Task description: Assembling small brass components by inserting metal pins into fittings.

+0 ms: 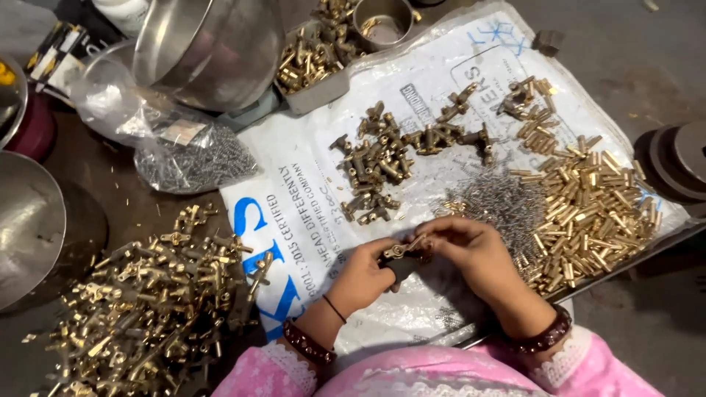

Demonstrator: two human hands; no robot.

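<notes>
Brass fitting [403, 251] sits pinched between my left hand [362, 278] and right hand [471, 248], both closed on it above the white plastic sheet [309, 198]. I judge a loose grip could drop it among the thin steel springs [501, 200] or brass pins [592, 213] just beside, where small parts would scatter and mix.

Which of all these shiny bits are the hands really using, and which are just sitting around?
In use:
- brass fitting, held between left hand and right hand
- pile of small springs just beyond the hands
- heap of brass tubes
- dark brass fittings

Just lying about:
- steel bowl
- bag of springs
- heap of brass parts at the left
- grey discs
</notes>
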